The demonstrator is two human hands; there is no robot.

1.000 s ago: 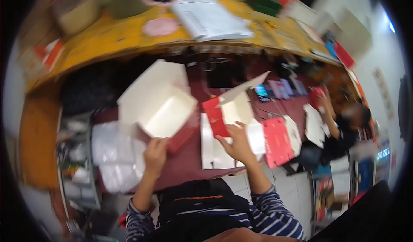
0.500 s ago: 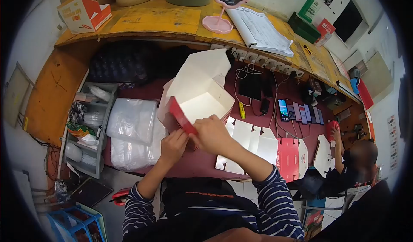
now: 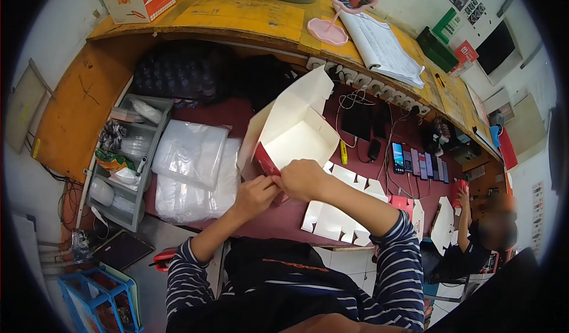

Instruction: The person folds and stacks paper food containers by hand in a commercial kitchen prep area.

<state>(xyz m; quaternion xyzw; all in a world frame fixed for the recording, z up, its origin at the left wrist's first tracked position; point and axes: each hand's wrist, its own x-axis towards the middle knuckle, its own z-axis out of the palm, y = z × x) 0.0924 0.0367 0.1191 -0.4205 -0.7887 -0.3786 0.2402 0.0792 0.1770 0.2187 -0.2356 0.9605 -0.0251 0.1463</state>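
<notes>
A cardboard food box point(image 3: 306, 140), white inside and red outside, stands part-folded on the table with its lid flap raised away from me. My left hand point(image 3: 256, 195) pinches the box's near edge at a corner. Close beside it, my right hand point(image 3: 300, 180) grips the same near red wall, fingers curled over the rim. The fingertips of both hands almost meet, and the corner between them is mostly hidden. To the right of the box lie flat white carton blanks point(image 3: 341, 211), partly under my right forearm.
Clear plastic bags point(image 3: 189, 155) lie left of the box, beside a grey organizer tray point(image 3: 139, 173). Several phones point(image 3: 418, 162) and a yellow highlighter point(image 3: 344, 153) lie to the right. A power strip point(image 3: 367, 84) runs along the back. Another person's hand point(image 3: 463, 197) holds a red box.
The view has shifted slightly. The near red wall has folded up closer against the box, and my hands have drawn together at its corner.
</notes>
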